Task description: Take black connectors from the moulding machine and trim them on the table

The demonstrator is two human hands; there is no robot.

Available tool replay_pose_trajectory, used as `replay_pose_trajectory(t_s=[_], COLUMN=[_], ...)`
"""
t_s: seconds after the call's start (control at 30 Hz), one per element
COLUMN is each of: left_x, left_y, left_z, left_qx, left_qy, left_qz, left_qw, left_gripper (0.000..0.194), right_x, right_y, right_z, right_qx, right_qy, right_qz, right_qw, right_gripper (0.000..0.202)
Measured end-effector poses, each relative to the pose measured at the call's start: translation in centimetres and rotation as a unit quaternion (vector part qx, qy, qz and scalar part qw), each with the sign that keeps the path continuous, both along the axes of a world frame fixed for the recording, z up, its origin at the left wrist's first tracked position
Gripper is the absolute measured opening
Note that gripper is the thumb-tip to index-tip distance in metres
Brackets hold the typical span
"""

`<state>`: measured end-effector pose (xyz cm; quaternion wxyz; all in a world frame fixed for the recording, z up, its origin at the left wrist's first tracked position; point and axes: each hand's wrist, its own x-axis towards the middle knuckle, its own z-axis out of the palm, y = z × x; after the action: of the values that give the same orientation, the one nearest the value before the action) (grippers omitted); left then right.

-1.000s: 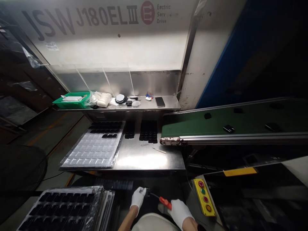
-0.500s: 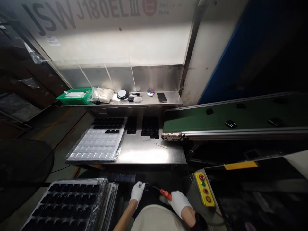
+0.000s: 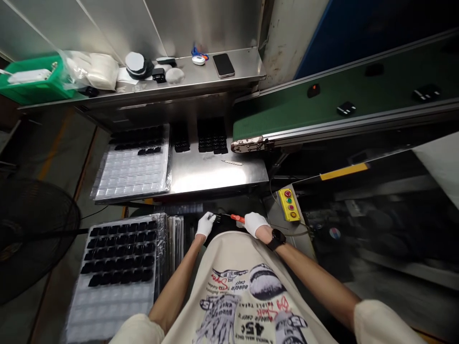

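Note:
My left hand [image 3: 205,224], in a white glove, pinches a small black plastic part [image 3: 217,218] in front of my waist. My right hand [image 3: 255,223], also gloved in white, is closed around an orange-handled tool [image 3: 238,219]. The tool's dark end points left at the black part, but whether they touch is too small to tell. At my left stands a stack of clear trays [image 3: 111,308], the top one partly filled with rows of black parts [image 3: 120,253].
On the metal table [image 3: 215,177] are another tray [image 3: 132,172], groups of black parts [image 3: 213,138] and a thin pen-like tool [image 3: 232,163]. A green conveyor [image 3: 283,117] carries several black parts. A yellow button box [image 3: 289,205] stands right; a fan [image 3: 32,234] left. A phone [image 3: 224,65] lies on the shelf.
The view has tilted down, so my shirt and arms show more and the table sits higher in the picture. Both hands keep their hold on the black part and the tool.

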<state>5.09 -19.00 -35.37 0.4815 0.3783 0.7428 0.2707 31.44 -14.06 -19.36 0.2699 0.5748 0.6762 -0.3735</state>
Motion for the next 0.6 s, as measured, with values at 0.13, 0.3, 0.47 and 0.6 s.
replay_pose_trajectory(t_s=[0.13, 0.3, 0.47, 0.6], left_x=[0.1, 0.0, -0.8, -1.5], left_y=[-0.2, -0.2, 0.0, -0.4], left_z=[0.5, 0.1, -1.0, -2.0], left_qx=[0.02, -0.009, -0.092, -0.146], left_qy=[-0.016, -0.027, -0.059, -0.136], left_qz=[-0.014, 0.016, 0.106, 0.17], left_qw=[1.0, 0.999, 0.988, 0.965], left_gripper=[0.025, 0.025, 0.029, 0.025], right_x=[0.0, 0.1, -0.2, -0.8], right_y=[0.0, 0.0, -0.3, -0.7], right_z=[-0.2, 0.2, 0.9, 0.9], right_qx=[0.0, -0.002, -0.003, -0.008], right_qy=[0.001, -0.003, 0.0, 0.007], right_qz=[0.004, -0.002, 0.002, 0.012], right_qw=[1.0, 1.0, 1.0, 1.0], right_gripper=[0.04, 0.038, 0.04, 0.037])
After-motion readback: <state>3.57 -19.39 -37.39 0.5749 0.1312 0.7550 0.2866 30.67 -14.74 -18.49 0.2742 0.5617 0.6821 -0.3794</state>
